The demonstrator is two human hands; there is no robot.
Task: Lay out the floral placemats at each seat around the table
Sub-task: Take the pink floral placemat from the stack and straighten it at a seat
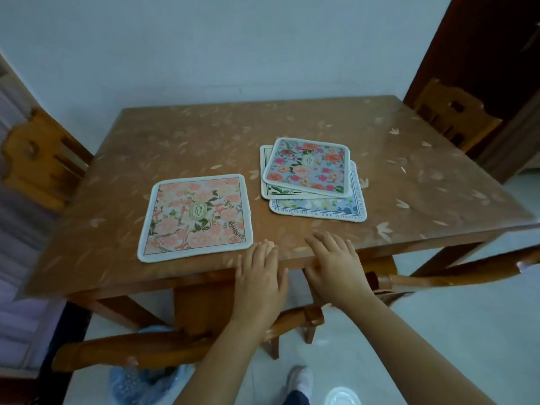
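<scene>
Left hand, right hand flat, empty; pink placemat just beside left, stack beyond.

Shows a peach-pink floral placemat lying flat and alone, left of the frame's centre. Shows, just right of centre, a loose fanned stack: blue-grey rose placemat on top, cream leafy placemat beneath, blue-bordered lettered placemat lowest, corners askew.

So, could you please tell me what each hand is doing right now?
Left hand: open, holding nothing.
Right hand: open, holding nothing.
</scene>
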